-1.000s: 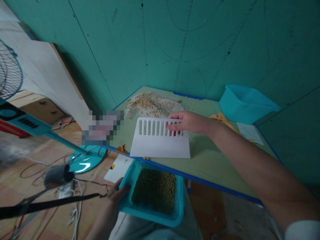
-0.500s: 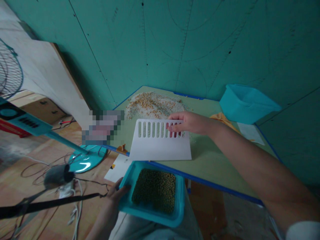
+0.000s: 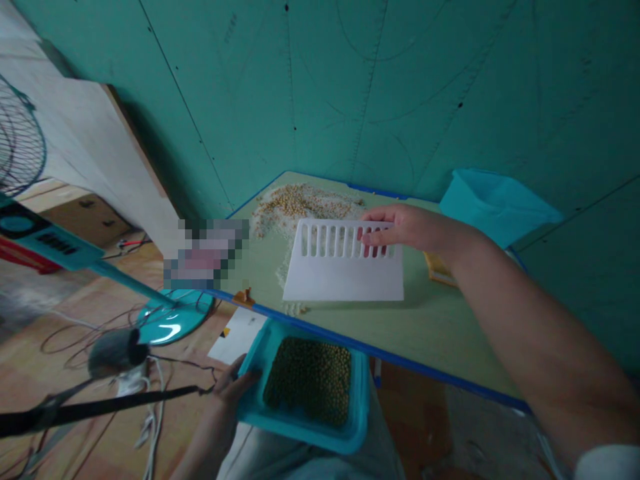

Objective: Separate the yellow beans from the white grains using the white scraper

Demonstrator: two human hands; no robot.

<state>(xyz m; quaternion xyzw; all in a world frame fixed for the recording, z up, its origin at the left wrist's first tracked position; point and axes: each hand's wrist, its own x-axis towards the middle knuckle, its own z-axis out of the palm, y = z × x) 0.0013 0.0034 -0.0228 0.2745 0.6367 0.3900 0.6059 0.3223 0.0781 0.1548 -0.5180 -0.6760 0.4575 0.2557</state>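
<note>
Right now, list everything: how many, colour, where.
Table: one, pale green, centre
Wall: one, green, behind table
Sheet: one, white, over table
Tray: one, turquoise, bottom centre
Beans: many, brownish, in tray
Heap: one, tan and white, on table
Bin: one, turquoise, table's far right
Item: one, orange, right of sheet
Pixelated thing: one, pinkish, table's left
Fan: one, turquoise, left
Panel: one, pale, upper left
Carton: one, brown, behind fan
Cylinder: one, grey, lower left
Strap: one, black, lower left
Cables: several, mixed, lower left
Card: one, white, by tray
Trousers: one pair, grey, below tray
Left hand: one, bare, holding tray
Right hand: one, bare, holding sheet
</note>
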